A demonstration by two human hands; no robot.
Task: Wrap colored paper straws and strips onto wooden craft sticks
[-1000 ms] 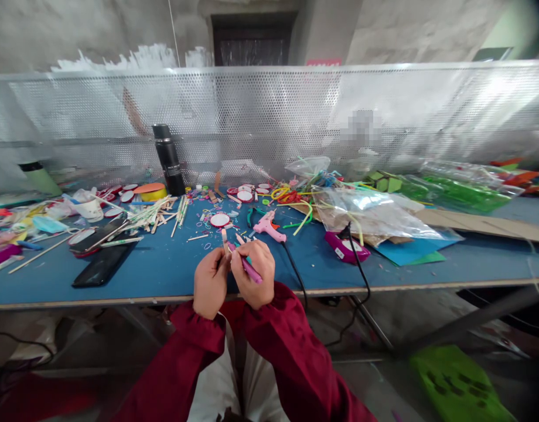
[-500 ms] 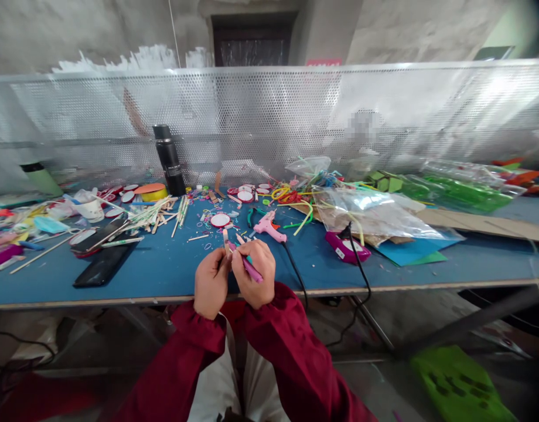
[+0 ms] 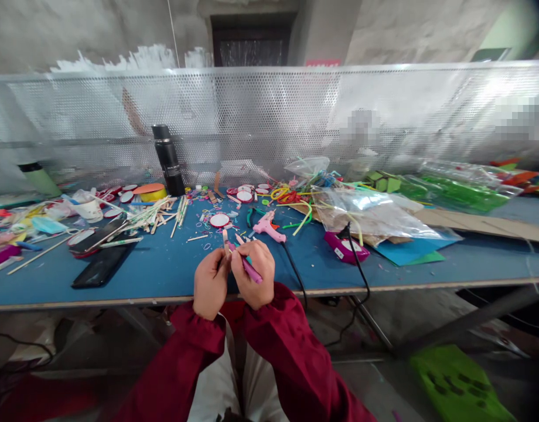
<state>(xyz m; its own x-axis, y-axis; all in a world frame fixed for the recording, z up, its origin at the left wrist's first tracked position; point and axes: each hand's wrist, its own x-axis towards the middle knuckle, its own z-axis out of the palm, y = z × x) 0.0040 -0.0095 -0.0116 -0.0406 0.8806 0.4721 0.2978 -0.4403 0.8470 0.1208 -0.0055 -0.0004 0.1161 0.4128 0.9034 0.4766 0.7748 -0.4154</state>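
My left hand (image 3: 210,282) and my right hand (image 3: 254,273) meet at the near edge of the blue table (image 3: 164,266), both in dark red sleeves. The right hand grips a pink pen-like tool (image 3: 251,270), its tip pointing toward the left hand. The left hand pinches a pale wooden stick (image 3: 225,238) that stands up between the fingers. The tool's tip touches the stick near the fingertips. Both hands are closed.
A pink glue gun (image 3: 270,225) with a black cord lies just beyond the hands. Also on the table: a black flask (image 3: 168,159), a dark phone (image 3: 101,266), scattered sticks (image 3: 157,214), red-rimmed discs (image 3: 219,220), plastic bags (image 3: 370,212), a magenta device (image 3: 343,246). Perforated metal screen (image 3: 269,111) behind.
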